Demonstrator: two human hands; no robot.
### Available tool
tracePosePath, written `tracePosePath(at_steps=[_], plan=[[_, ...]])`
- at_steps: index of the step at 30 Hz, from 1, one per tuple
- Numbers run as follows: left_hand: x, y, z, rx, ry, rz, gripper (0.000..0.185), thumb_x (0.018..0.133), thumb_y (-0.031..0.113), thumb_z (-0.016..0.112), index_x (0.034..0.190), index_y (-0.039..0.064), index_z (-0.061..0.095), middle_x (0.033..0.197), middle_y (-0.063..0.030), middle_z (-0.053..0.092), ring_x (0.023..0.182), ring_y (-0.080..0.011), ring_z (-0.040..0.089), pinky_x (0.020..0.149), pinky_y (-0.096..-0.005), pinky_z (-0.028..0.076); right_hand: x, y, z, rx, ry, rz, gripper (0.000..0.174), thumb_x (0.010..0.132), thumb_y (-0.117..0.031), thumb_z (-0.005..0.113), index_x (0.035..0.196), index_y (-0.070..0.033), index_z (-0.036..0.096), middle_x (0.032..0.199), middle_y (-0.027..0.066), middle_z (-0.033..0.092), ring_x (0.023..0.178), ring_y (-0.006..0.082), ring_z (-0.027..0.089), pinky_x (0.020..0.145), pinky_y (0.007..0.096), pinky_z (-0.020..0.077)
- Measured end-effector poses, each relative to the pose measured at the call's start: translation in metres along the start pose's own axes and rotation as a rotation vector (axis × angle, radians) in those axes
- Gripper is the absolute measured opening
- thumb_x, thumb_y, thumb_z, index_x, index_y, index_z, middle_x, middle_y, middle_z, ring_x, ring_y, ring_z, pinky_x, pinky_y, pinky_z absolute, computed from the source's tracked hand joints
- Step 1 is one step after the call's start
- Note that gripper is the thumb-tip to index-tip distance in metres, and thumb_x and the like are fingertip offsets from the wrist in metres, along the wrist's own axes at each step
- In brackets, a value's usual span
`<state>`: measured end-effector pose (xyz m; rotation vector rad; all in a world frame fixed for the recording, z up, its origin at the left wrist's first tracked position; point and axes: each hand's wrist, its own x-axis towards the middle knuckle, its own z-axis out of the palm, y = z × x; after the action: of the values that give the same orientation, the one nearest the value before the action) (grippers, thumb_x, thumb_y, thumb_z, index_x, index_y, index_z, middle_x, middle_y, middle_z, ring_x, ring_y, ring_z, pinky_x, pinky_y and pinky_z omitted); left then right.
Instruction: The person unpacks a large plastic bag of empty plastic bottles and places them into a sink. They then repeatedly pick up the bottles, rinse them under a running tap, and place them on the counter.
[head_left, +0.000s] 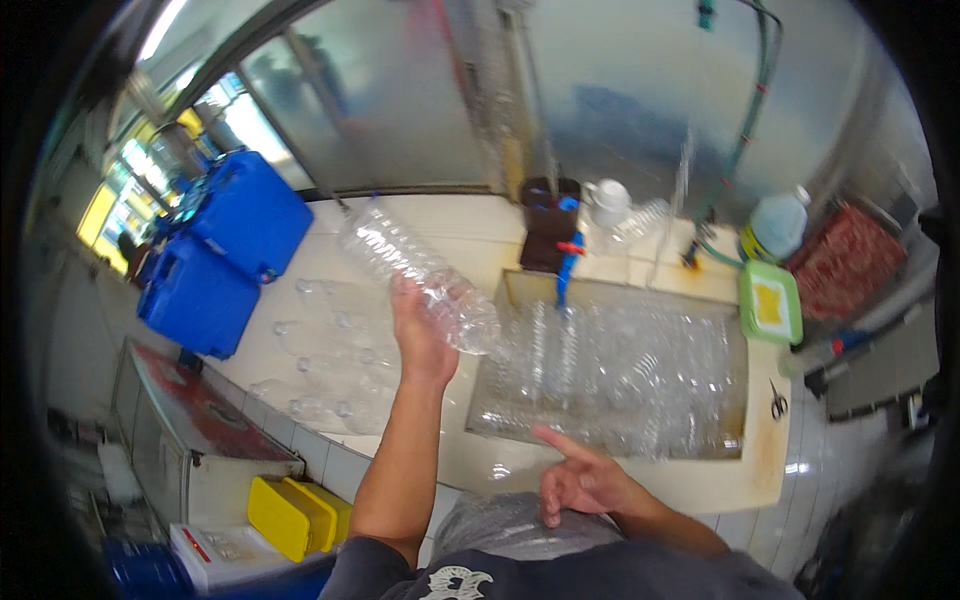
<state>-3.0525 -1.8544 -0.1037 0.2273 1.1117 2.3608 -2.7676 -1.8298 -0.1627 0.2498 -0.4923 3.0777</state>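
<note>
My left hand (427, 330) grips a large clear plastic bottle (405, 255) near its base, with the neck tilted up and to the left. Over the near edge of the sink, my right hand (581, 476) holds nothing, its index finger stretched out and the other fingers partly bent. The sink (739, 375) is filled with many clear plastic bottles (630, 360) lying close together. More clear bottles (330, 367) lie on the white counter to the left of the held one. A blue tap (564, 277) with a red handle reaches over the sink's back edge.
Two blue jerrycans (247, 217) stand at the counter's left end. Behind the sink are a brown container (550, 225) and a white jug (609, 201). To the right are a large bottle of bluish liquid (776, 225), a green tub (771, 304) and scissors (778, 405). Yellow containers (292, 517) sit lower left.
</note>
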Motion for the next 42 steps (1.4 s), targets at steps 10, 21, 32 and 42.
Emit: tracePosePath(at_steps=[10, 21, 32, 42], plan=[[-0.054, -0.036, 0.028, 0.512, -0.498, 0.348, 0.103, 0.079, 0.023, 0.084, 0.156, 0.005, 0.018, 0.127, -0.0127, 0.055, 0.115, -0.0244, 0.059, 0.103, -0.0394, 0.047, 0.044, -0.022, -0.161, -0.018, 0.64, -0.17, 0.024, 0.103, -0.028, 0.05, 0.099, -0.01, 0.064, 0.098, 0.0079, 0.071, 0.093, 0.0227, 0.068, 0.082, 0.0409, 0.0538], [-0.097, -0.023, 0.033, 0.746, -0.643, 0.531, 0.114, 0.073, 0.035, 0.088, 0.156, 0.0, 0.018, 0.134, -0.022, 0.055, 0.123, -0.0348, 0.057, 0.108, -0.0444, 0.043, 0.083, 0.022, -0.163, -0.056, 0.444, -0.18, 0.031, 0.105, -0.034, 0.047, 0.127, -0.014, 0.057, 0.122, 0.0081, 0.064, 0.109, 0.0206, 0.062, 0.09, 0.0406, 0.051], [-0.081, -0.039, -0.008, 0.51, -0.285, 0.436, 0.105, 0.088, 0.038, 0.077, 0.158, 0.005, 0.005, 0.146, -0.0176, 0.043, 0.126, -0.0272, 0.05, 0.107, -0.0455, 0.042, 0.056, -0.002, -0.099, -0.534, 0.428, -0.016, 0.07, 0.097, -0.022, 0.066, 0.155, -0.014, 0.028, 0.147, 0.0118, 0.046, 0.131, 0.0268, 0.049, 0.101, 0.0487, 0.0463], [-0.083, -0.06, -0.058, -0.28, -0.008, -0.881, 0.089, 0.096, 0.075, 0.036, 0.156, 0.01, 0.026, 0.137, -0.016, 0.05, 0.128, -0.0336, 0.051, 0.105, -0.054, 0.045, 0.095, -0.01, -0.055, -1.269, 0.543, -0.539, 0.098, 0.08, -0.017, 0.084, 0.157, -0.008, 0.024, 0.148, 0.0168, 0.044, 0.131, 0.0295, 0.049, 0.107, 0.0456, 0.0443]])
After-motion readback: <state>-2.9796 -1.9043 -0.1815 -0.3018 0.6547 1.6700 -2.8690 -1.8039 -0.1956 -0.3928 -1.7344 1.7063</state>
